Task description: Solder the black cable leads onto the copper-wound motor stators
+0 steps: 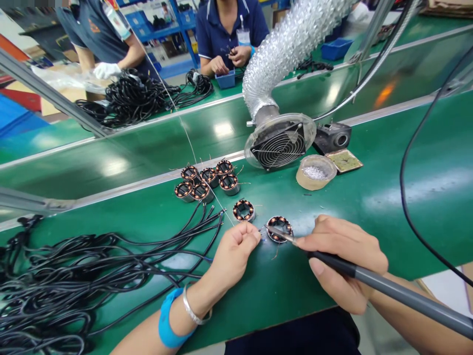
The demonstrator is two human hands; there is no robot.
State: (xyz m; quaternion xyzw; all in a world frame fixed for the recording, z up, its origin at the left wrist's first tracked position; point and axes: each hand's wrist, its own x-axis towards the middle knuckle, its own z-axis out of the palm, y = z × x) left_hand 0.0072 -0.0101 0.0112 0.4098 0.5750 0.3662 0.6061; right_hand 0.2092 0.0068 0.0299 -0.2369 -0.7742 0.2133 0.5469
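Iron [399,294] and thin wire [179,113] close by a copper-wound ring [280,220].
From my remote seat, my left hand [235,249] has its fingers pinched on the wire; my right hand [345,256] has its fingers clamped round the iron, angled, I judge, so its tip reaches the rim. The ring lies on the desk [295,291], black inside, bright-coiled, one fine end trailing.
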